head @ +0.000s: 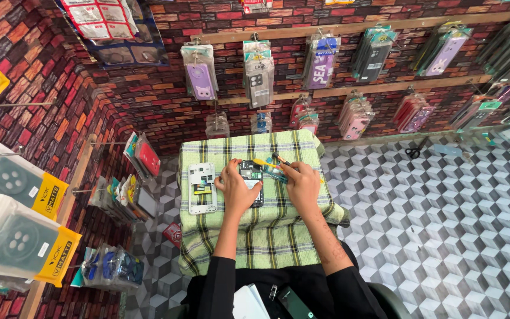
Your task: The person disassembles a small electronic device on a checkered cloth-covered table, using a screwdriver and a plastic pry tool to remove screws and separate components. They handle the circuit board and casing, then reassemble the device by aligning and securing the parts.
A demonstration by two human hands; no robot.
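Black sleeves, left hand (237, 188) fingers gripping opened phone (251, 180), right hand (302, 184) fingers pinching screwdriver (267, 163), checked cloth (267, 236)

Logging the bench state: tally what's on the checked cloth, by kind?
Opened phones: 2, a white one lying apart, a dark one under the left hand
Hand tools: 2, one yellow-handled and one dark-handled, by the right hand
Total: 4 on the checked cloth

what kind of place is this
Likely a small phone accessory and repair shop: packaged phone cases hang on the brick-pattern wall, and both hands work on an opened phone on a checked cloth.
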